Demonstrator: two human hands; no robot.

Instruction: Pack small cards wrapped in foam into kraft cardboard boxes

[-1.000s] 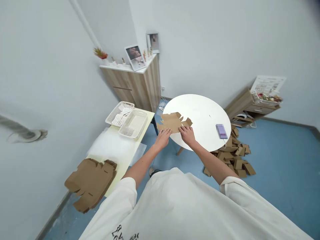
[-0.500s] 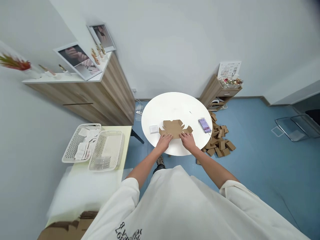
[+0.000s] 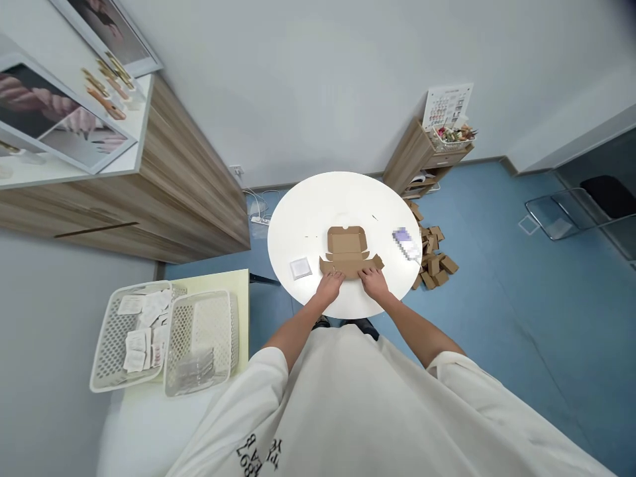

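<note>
A brown cardboard box (image 3: 346, 244), partly folded, lies on the round white table (image 3: 308, 205). Its far part has raised edges like a shallow tray, while the near panel spreads out flat with side flaps sticking out. My left hand (image 3: 330, 286) grips the near edge of that panel left of its middle, fingers curled over the cardboard. On the same edge, further right, my right hand (image 3: 373, 283) grips with bent fingers. Both thumbs are mostly hidden. Left of the box lies a small white square packet (image 3: 301, 268).
A blurred purple phone-like item (image 3: 403, 237) lies at the table's right. Small brown boxes (image 3: 437, 268) are heaped on the floor beyond it. Two white baskets (image 3: 233, 331) stand on a side table at left, near a wooden cabinet (image 3: 199, 179). A small shelf (image 3: 412, 156) stands at the back.
The box's far part has gone from flat to raised edges. Both hands stay at its near edge. My view has shifted, bringing the left cabinet and baskets closer.
</note>
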